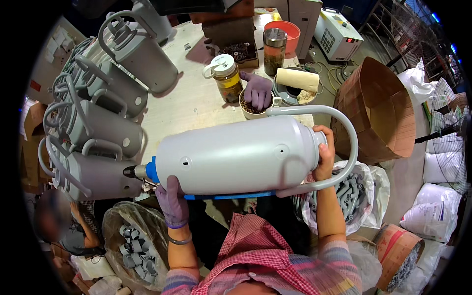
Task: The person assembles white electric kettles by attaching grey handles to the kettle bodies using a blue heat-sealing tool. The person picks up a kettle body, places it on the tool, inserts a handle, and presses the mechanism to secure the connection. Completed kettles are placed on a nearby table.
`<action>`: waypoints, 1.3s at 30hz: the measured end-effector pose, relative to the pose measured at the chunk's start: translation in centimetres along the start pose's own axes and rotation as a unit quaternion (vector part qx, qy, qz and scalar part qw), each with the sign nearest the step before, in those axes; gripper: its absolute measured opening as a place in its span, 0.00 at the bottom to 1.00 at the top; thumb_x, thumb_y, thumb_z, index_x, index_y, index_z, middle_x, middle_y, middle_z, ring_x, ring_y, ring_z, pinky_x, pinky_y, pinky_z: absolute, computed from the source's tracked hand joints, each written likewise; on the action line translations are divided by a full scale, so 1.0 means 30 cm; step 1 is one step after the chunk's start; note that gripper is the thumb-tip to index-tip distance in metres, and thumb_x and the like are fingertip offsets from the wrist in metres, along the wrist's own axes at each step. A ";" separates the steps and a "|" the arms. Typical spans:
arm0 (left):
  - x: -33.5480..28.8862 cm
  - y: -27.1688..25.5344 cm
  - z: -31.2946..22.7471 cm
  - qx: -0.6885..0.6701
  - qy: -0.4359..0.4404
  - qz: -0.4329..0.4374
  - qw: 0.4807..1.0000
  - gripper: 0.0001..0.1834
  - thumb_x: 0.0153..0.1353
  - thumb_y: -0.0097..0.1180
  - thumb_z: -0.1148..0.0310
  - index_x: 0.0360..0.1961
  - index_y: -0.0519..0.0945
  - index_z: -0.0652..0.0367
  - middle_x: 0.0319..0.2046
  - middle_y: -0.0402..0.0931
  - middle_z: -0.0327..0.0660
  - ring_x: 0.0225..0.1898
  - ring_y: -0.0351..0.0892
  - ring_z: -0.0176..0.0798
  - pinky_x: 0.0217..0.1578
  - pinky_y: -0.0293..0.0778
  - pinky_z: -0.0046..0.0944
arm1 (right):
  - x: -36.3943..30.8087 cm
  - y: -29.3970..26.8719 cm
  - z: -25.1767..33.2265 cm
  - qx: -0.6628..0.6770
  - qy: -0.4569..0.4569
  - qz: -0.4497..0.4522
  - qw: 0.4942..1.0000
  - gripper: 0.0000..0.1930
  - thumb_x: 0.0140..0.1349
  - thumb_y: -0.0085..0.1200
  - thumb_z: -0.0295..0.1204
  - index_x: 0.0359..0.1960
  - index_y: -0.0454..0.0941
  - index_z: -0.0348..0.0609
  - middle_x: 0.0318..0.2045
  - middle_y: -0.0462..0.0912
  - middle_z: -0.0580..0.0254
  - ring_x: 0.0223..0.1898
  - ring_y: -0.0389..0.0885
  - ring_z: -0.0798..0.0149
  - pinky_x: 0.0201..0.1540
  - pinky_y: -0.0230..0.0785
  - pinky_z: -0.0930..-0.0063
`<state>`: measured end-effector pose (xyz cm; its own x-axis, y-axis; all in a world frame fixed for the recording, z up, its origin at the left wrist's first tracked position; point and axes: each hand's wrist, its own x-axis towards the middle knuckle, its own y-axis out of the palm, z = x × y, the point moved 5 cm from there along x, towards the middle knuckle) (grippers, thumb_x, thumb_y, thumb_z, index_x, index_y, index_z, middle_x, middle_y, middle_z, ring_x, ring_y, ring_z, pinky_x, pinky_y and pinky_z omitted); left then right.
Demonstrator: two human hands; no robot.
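Big grey flask body [236,155] lying sideways at frame centre, over the near edge of the workbench [191,98], neck end at 3 o'clock, base end at 9. Left hand [172,204], purple glove, cupped under the base end at 7 o'clock, fingers curled up the shell, gripping. Right hand [324,155], bare, closed round the neck end at 3 o'clock, thumb on top. Grey loop handle [344,142] arcing from the neck out to 3 and back under the body. Blue tool [150,171] with black tip pressed against the base end at 9 o'clock, blue bar running beneath the shell; whether either hand touches it, cannot tell. Stack of matching grey flask bodies [103,123] at 9–10 o'clock, on their sides. Jar with white lid [227,77] and small bowl [255,105] at 12 o'clock; another person's purple-gloved hand [258,88] resting on the bowl. Cardboard drum [378,113] at 2 o'clock. Bag of grey plastic parts [349,196] at 4 o'clock, second bag of parts [135,246] at 7
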<state>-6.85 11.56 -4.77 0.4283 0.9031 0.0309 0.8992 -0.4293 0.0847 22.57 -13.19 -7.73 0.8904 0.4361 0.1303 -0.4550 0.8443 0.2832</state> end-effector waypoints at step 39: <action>-0.030 0.010 -0.010 0.017 0.038 -0.005 0.999 0.14 0.64 0.64 0.64 0.40 0.79 0.66 0.36 0.81 0.39 0.37 0.78 0.31 0.42 0.73 0.34 | -0.042 -0.071 -0.091 -0.018 -0.016 0.022 0.999 0.31 0.59 0.48 0.47 0.58 0.67 0.37 0.50 0.73 0.54 0.51 0.71 0.62 0.58 0.62 0.68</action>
<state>-6.98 10.63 -4.47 0.4118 0.9051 0.1061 0.9067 -0.4186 0.0522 22.38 -14.68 -11.10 0.8692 0.4634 0.1728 -0.4935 0.8354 0.2421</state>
